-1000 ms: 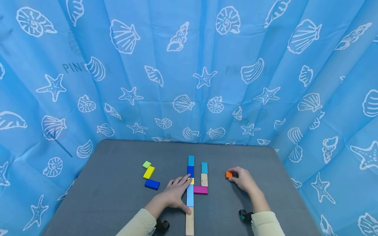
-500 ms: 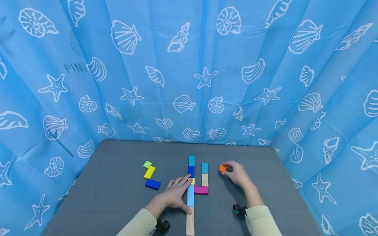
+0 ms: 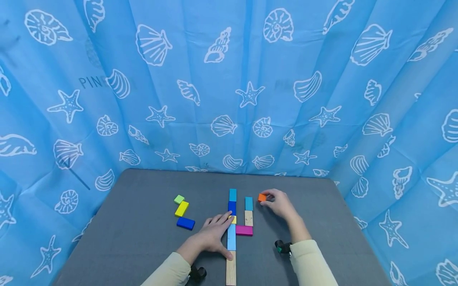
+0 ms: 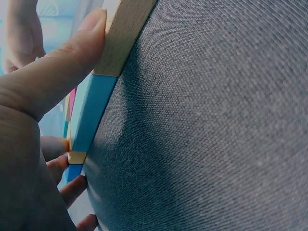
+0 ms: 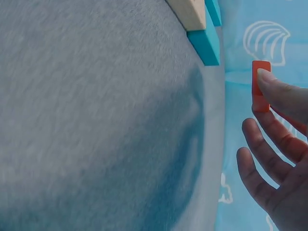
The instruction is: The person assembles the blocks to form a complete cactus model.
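My right hand (image 3: 277, 203) pinches a small orange block (image 3: 262, 197) between thumb and fingertip, lifted just right of a teal block (image 3: 248, 203). The right wrist view shows the orange block (image 5: 260, 85) held above the mat, past the teal block (image 5: 206, 44). My left hand (image 3: 214, 234) lies flat beside a line of blocks, its thumb on the seam between the light blue block (image 3: 231, 237) and the wooden block (image 3: 230, 271), fingertips by the small yellow block (image 3: 233, 219). In the left wrist view the thumb (image 4: 62, 67) presses the wooden block (image 4: 122, 36).
A grey mat (image 3: 143, 238) covers the table. A magenta block (image 3: 244, 230) and a short wooden block (image 3: 248, 218) adjoin the line. A green block (image 3: 179, 199), yellow block (image 3: 181, 208) and dark blue block (image 3: 185, 223) lie at left. Blue shell-print curtains surround the table.
My right hand has carried the orange block leftward and farther away, toward the teal block. The left hand has stayed on the line of blocks.
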Motion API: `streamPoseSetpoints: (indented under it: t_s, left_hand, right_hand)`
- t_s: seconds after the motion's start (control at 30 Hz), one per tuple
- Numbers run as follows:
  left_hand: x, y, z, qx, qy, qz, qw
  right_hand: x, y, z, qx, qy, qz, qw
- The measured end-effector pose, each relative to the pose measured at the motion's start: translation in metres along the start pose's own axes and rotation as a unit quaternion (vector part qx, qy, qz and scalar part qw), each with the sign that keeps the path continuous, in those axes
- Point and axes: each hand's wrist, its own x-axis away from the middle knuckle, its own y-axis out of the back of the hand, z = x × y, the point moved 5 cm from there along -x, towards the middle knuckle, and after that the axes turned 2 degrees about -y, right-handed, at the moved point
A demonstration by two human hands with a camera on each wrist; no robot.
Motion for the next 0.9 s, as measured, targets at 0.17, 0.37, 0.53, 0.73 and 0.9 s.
streamPoseSetpoints:
  t_s: [0.17,0.37,0.53,0.73,0.9]
  left_hand:
    - [-0.001,-0.001,-0.001,-0.004,0.004,0.004,1.0]
    - [-0.002,-0.002,-0.001,-0.008,0.003,0.001,1.0]
    - [-0.002,-0.002,0.0,-0.008,0.006,0.001,0.9999]
    - [-0.002,-0.002,0.0,-0.009,0.007,-0.001,0.9999]
    - [-0.002,-0.001,0.0,-0.004,0.008,0.001,1.0]
  right_hand:
    - [-0.005,-0.004,0.004,-0.009,0.004,0.003,1.0]
    - [-0.012,-0.006,0.008,-0.016,-0.002,0.004,1.0]
    - [-0.02,-0.009,0.014,-0.028,0.002,0.01,1.0]
    - [-0.029,-0.011,0.023,-0.037,0.0,0.008,0.999]
    - [-0.036,-0.014,0.031,-0.036,0.002,0.01,0.999]
